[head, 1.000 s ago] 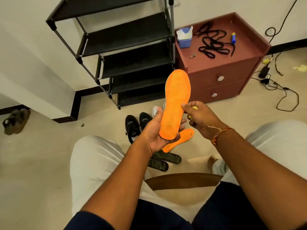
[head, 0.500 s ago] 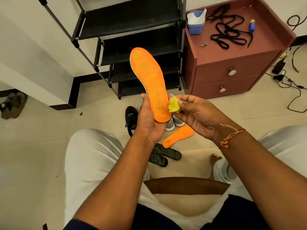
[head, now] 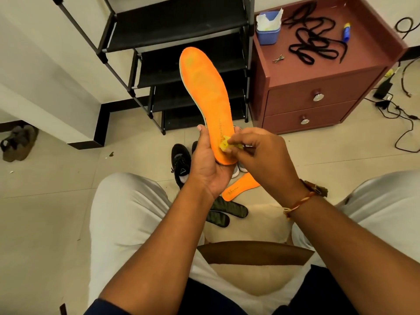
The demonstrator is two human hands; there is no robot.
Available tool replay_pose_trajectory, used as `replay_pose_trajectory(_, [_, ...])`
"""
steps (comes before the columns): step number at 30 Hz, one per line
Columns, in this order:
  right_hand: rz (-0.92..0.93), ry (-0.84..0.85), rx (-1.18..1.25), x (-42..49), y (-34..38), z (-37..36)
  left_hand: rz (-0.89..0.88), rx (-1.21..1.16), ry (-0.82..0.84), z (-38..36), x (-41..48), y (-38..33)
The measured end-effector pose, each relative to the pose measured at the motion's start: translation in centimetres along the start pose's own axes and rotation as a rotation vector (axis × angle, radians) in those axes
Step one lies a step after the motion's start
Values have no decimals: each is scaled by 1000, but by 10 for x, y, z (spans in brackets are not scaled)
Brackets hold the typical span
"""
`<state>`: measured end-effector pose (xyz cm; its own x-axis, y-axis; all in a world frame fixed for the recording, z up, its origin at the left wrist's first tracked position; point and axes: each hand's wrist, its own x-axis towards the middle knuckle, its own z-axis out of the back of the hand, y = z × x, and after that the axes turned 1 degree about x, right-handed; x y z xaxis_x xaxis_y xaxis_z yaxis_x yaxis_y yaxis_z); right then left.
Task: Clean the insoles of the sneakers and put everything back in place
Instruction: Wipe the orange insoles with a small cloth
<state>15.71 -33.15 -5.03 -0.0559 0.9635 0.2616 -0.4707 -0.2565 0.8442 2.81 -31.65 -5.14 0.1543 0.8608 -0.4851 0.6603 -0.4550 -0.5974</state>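
Note:
My left hand (head: 208, 164) grips the heel end of an orange insole (head: 205, 94), which points up and away with its top face toward me. My right hand (head: 261, 155) pinches a small yellow cloth (head: 225, 144) and presses it on the insole near the heel. A second orange insole (head: 238, 189) lies on the floor below my hands. Two dark insoles (head: 229, 209) lie beside it. A black sneaker (head: 180, 162) stands on the floor left of my left hand. A grey sneaker (head: 238, 171) shows partly behind my hands.
A black shoe rack (head: 177, 26) stands against the wall ahead. To its right a maroon drawer cabinet (head: 318, 92) carries a blue tub with paper (head: 268, 28), black laces (head: 313, 42) and a small bottle (head: 347, 31). Cables (head: 400, 114) trail at right. Brown sandals (head: 19, 142) sit far left.
The insole was turned over and tilted to the left. My right hand brought the yellow cloth from beside the insole onto its heel area.

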Motion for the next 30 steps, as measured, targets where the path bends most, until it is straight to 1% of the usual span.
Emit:
replay_pose_trajectory(3, [90, -9, -83, -3, 3, -4, 1, -4, -3, -3, -4, 0])
replay_pose_trajectory(6, [128, -20, -100, -5, 8, -6, -3, 11, -3, -5, -7, 1])
replay_pose_trajectory(9, [174, 49, -44, -7, 19, -4, 3, 32, 26, -3, -9, -3])
replay_pose_trajectory(12, [254, 114, -77, -8, 26, -4, 8, 19, 31, -5, -10, -3])
replay_pose_trajectory(16, [204, 6, -205, 4, 8, 4, -29, -52, 52, -7, -8, 0])
replay_pose_trajectory(18, [194, -15, -231, 6, 5, 7, -47, -58, 57, -7, -6, -1])
replay_pose_trajectory(23, [284, 146, -175, -8, 30, 1, -48, 50, 57, -8, -9, -2])
replay_pose_trajectory(24, [287, 134, -175, -6, 29, 2, -46, 45, 62, -9, -10, -2])
replay_pose_trajectory(27, [259, 16, -245, 4, 13, 9, -40, -4, 85, -11, -10, 1])
replay_pose_trajectory(30, [232, -63, -266, 5, 8, 10, -41, -6, 85, -11, -8, 4])
